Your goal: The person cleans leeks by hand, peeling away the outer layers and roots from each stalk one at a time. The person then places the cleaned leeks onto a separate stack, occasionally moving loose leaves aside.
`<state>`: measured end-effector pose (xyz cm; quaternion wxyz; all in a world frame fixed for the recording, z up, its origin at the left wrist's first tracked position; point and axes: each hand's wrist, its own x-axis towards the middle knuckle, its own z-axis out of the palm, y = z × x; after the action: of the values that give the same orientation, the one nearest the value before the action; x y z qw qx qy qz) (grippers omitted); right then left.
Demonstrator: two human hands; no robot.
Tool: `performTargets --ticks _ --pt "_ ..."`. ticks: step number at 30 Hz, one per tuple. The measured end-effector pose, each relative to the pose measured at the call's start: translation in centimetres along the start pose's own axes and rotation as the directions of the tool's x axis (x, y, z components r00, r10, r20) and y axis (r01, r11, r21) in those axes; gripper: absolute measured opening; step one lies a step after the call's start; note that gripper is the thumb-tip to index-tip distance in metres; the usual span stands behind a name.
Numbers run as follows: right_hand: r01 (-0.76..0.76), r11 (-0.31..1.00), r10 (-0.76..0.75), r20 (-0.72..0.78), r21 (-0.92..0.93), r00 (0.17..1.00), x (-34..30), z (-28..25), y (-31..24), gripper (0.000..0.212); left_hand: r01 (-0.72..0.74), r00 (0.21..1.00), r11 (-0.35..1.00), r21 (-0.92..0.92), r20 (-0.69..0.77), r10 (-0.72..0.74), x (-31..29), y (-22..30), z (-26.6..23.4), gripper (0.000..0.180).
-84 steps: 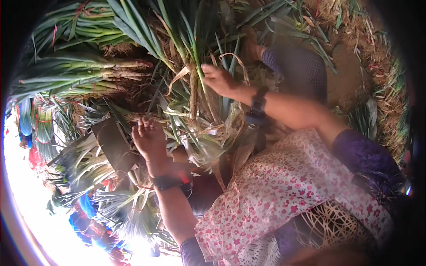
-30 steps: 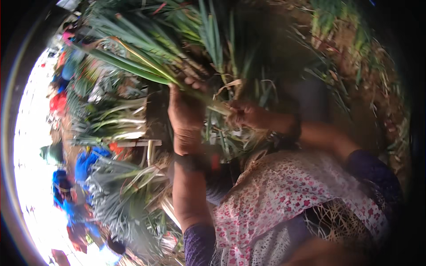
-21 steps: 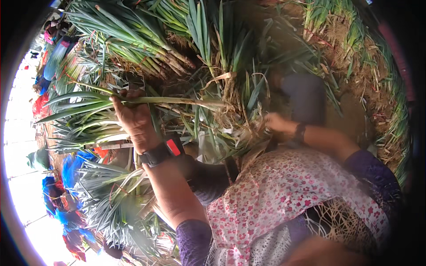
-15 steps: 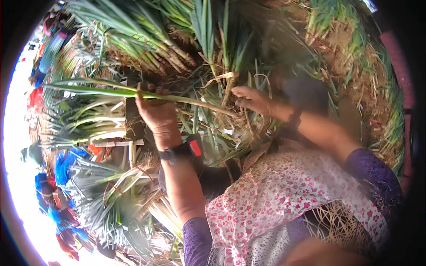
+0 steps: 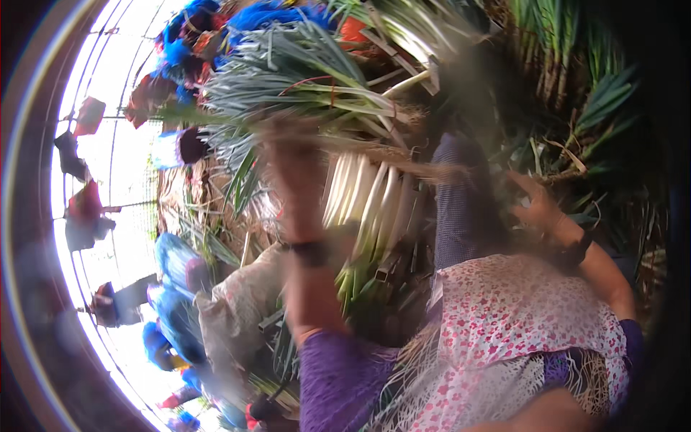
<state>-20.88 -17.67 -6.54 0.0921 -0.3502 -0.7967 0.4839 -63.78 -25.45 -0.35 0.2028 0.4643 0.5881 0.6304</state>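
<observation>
At far left, along the curved rim of the view, bright glare behind a dark grid (image 5: 111,165). Next, blue shapes (image 5: 180,295), too blurred to name, close beside a pale, sagging sack (image 5: 241,306). Higher up, a red-tied bundle of leeks (image 5: 309,79) with leaves fanned leftward, crowding the space about the left hand (image 5: 291,144). In that hand, blurred but closed, a single leek (image 5: 360,147): held crosswise, leaf end leftward, root end rightward, overlapping the bundle's lower edge in view; contact there impossible to tell. Just below the stalk, a row of white-stemmed leeks (image 5: 371,198), side by side. Farther right, a dark trouser leg (image 5: 464,209) above the upper hem of a floral apron (image 5: 525,309). Between root end and right hand (image 5: 538,205), a dim stretch of open room; hand wide, with spread fingers, well apart from the held leek. At upper right, upright leeks (image 5: 554,54), bounding that room.
</observation>
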Motion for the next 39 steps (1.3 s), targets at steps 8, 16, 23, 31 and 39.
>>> performTargets --ticks 8,16,23,31,39 --pt "-0.125 0.992 0.123 -0.159 0.0 0.98 -3.2 0.2 6.1 0.036 -0.076 0.478 0.69 -0.72 -0.633 -0.609 -7.6 -0.2 -25.9 0.041" --pt "-0.418 0.892 0.45 -0.412 0.172 0.792 -8.8 -1.7 20.0 0.031 0.557 0.752 -0.117 -0.822 0.559 -0.349 4.3 10.5 11.0 0.028" --pt "-0.31 0.336 0.93 -0.26 0.89 0.261 -15.9 -1.8 25.0 0.025 0.763 0.614 -0.168 -0.624 0.781 -0.112 6.1 11.7 35.1 0.015" --pt "-0.244 0.159 0.953 -0.084 0.957 0.291 -7.9 -3.3 30.2 0.028 0.863 0.273 -0.186 -0.47 0.743 -0.611 -0.9 -6.7 45.5 0.012" --pt "-0.301 0.429 0.902 -0.385 0.852 0.196 -4.3 -2.3 31.2 0.025 0.906 0.365 -0.058 -0.419 0.844 -0.393 1.9 -7.0 45.1 0.01"
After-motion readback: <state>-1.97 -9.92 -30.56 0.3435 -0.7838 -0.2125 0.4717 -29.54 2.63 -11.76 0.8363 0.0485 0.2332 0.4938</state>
